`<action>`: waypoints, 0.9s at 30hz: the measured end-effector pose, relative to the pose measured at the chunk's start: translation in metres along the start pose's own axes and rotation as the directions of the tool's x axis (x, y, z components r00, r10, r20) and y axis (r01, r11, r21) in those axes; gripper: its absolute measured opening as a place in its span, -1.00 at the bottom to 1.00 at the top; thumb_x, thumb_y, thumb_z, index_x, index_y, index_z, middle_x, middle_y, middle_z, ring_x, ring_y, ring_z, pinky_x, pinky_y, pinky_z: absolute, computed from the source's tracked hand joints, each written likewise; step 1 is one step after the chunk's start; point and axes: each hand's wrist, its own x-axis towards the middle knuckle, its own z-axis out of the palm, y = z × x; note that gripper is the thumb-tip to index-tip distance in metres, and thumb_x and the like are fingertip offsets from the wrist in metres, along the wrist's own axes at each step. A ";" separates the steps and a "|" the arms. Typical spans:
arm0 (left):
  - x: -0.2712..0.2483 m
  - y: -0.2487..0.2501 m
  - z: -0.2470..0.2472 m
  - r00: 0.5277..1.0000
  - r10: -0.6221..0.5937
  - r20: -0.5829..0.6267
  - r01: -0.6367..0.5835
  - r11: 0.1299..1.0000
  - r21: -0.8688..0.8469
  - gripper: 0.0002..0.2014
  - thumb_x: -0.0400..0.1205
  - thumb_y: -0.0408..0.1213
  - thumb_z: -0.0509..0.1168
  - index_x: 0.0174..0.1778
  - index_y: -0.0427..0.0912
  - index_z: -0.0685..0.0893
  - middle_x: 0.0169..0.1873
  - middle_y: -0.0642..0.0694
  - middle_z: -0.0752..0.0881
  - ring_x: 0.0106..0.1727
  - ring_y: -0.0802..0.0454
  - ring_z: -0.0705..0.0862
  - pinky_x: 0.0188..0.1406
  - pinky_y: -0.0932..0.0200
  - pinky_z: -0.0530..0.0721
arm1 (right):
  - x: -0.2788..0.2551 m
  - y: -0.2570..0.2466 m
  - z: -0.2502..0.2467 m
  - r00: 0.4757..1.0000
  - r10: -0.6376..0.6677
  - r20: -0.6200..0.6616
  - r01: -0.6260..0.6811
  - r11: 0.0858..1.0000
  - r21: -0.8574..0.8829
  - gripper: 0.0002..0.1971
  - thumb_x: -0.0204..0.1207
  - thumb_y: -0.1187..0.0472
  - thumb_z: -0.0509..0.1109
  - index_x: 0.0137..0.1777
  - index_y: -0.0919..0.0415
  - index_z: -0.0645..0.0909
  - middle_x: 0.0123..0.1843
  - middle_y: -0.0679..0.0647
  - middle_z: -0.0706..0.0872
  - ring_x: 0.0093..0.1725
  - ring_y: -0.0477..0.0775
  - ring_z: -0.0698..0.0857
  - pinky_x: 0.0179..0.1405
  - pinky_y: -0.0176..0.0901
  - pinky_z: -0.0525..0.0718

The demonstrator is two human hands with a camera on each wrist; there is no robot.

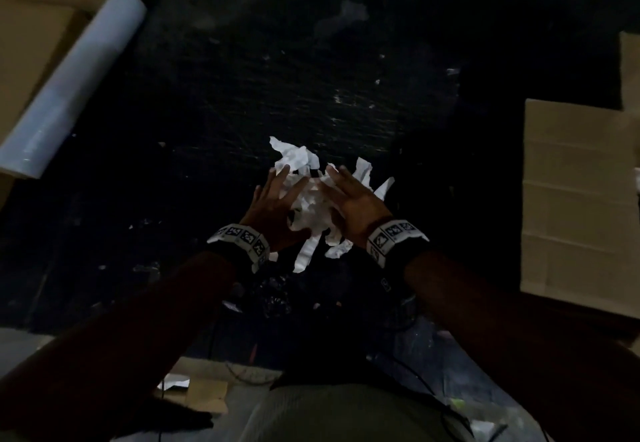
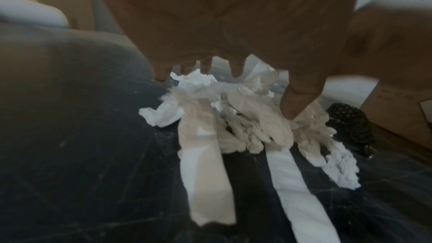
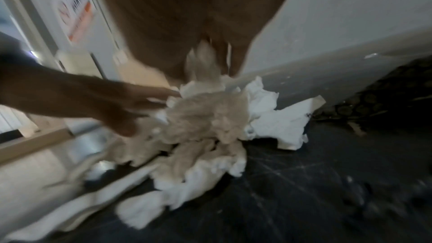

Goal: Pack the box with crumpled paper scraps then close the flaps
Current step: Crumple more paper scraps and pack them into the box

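Right now both hands are on the paper scraps, a white crumpled pile lying on the dark tabletop. The left hand presses the pile's left side with spread, fairly straight fingers; the right hand does the same on its right side — neither has closed round the paper yet. The step in hand looks like gathering the scraps into one wad. To do it well, sweep in the loose strips trailing from the near edge of the pile, then cup both palms under and around it, squeezing firmly enough that nothing drops. A flat cardboard piece lies well to the right of the pile — whether it is the box to be packed I cannot tell.
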 end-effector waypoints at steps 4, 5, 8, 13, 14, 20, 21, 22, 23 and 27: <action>-0.022 -0.007 -0.006 0.997 0.024 -0.071 -0.025 1.000 -0.014 0.18 0.37 0.29 0.52 0.76 0.22 -0.12 0.76 -0.02 -0.22 0.77 -0.12 -0.25 0.68 -0.42 0.05 | 0.001 0.008 -0.006 0.995 0.050 0.089 -0.043 0.996 -0.081 -0.10 0.50 -0.19 0.34 0.69 -0.15 -0.14 0.74 0.10 -0.25 0.71 0.19 -0.21 0.65 0.30 0.00; -0.031 -0.009 -0.006 0.996 0.022 -0.090 -0.025 0.999 -0.025 0.20 0.35 0.33 0.51 0.77 0.17 -0.10 0.76 -0.04 -0.20 0.77 -0.13 -0.23 0.68 -0.38 0.05 | 0.000 0.009 -0.008 0.994 0.057 0.089 -0.048 0.994 -0.093 -0.05 0.46 -0.26 0.33 0.68 -0.21 -0.23 0.72 0.07 -0.33 0.70 0.21 -0.26 0.63 0.34 -0.04; -0.069 -0.013 0.000 0.992 0.014 -0.125 -0.017 1.000 -0.022 0.21 0.29 0.35 0.51 0.77 0.06 0.02 0.76 -0.15 -0.10 0.76 -0.23 0.01 0.57 -0.28 0.30 | -0.001 0.014 -0.006 0.990 0.079 0.117 -0.063 0.989 -0.131 0.02 0.39 -0.41 0.29 0.63 -0.31 -0.37 0.69 0.04 -0.47 0.68 0.27 -0.34 0.59 0.45 -0.11; -0.129 -0.023 0.031 0.994 -0.080 -0.078 0.075 0.995 -0.065 -0.24 0.41 0.28 0.47 0.55 0.29 0.44 0.46 0.15 0.41 0.39 0.05 0.53 0.24 0.02 0.71 | 0.002 0.018 0.007 0.982 0.110 0.155 -0.095 0.990 -0.103 0.00 0.39 -0.44 0.24 0.62 -0.34 -0.38 0.70 0.04 -0.44 0.68 0.25 -0.32 0.60 0.45 -0.07; -0.137 -0.022 0.039 0.996 -0.088 -0.026 0.087 0.995 -0.048 -0.31 0.44 0.29 0.44 0.52 0.34 0.46 0.41 0.20 0.44 0.35 0.09 0.53 0.26 0.08 0.67 | 0.002 0.018 0.009 0.981 0.109 0.161 -0.095 0.991 -0.091 0.00 0.39 -0.42 0.25 0.62 -0.33 -0.38 0.70 0.05 -0.43 0.68 0.24 -0.32 0.61 0.44 -0.06; -0.141 -0.024 0.061 1.000 -0.015 0.005 0.016 0.979 -0.204 -0.65 0.58 0.17 0.35 0.27 0.23 0.71 0.24 0.22 0.63 0.13 0.18 0.70 -0.01 0.04 0.77 | 0.001 0.012 0.017 0.980 0.094 0.177 -0.083 0.994 -0.072 -0.02 0.43 -0.35 0.26 0.64 -0.28 -0.34 0.70 0.09 -0.41 0.69 0.21 -0.31 0.63 0.39 0.00; -0.139 -0.020 0.056 0.999 -0.013 -0.037 0.004 0.971 -0.239 -0.67 0.57 0.13 0.37 0.23 0.19 0.74 0.19 0.23 0.65 0.06 0.21 0.72 -0.06 0.07 0.78 | 0.000 0.011 0.017 0.980 0.096 0.174 -0.085 0.994 -0.071 -0.02 0.43 -0.34 0.28 0.64 -0.28 -0.34 0.70 0.09 -0.41 0.69 0.21 -0.31 0.63 0.38 -0.01; -0.134 -0.015 0.048 0.995 -0.018 -0.094 -0.008 0.961 -0.275 -0.69 0.57 0.09 0.40 0.21 0.15 0.77 0.13 0.22 0.67 0.00 0.23 0.73 -0.10 0.10 0.78 | 0.000 0.010 0.016 0.981 0.098 0.167 -0.087 0.994 -0.072 -0.02 0.43 -0.34 0.29 0.65 -0.27 -0.34 0.71 0.09 -0.40 0.69 0.20 -0.31 0.63 0.38 -0.02; -0.127 -0.009 0.040 0.987 -0.022 -0.156 -0.025 0.955 -0.294 -0.70 0.58 0.05 0.41 0.20 0.12 0.79 0.09 0.19 0.68 -0.04 0.24 0.72 -0.12 0.12 0.77 | -0.001 0.010 0.014 0.982 0.101 0.159 -0.090 0.993 -0.072 -0.01 0.43 -0.34 0.29 0.65 -0.27 -0.34 0.71 0.08 -0.39 0.69 0.20 -0.31 0.64 0.37 -0.03; -0.073 0.016 -0.006 0.933 -0.016 -0.360 -0.093 0.954 -0.285 -0.79 0.57 -0.08 0.49 0.12 0.07 0.81 0.09 0.13 0.70 0.00 0.18 0.71 -0.07 0.18 0.73 | -0.003 0.012 0.000 0.983 0.124 0.133 -0.118 0.992 -0.051 -0.04 0.43 -0.35 0.23 0.66 -0.24 -0.32 0.71 0.08 -0.38 0.69 0.18 -0.32 0.65 0.31 -0.11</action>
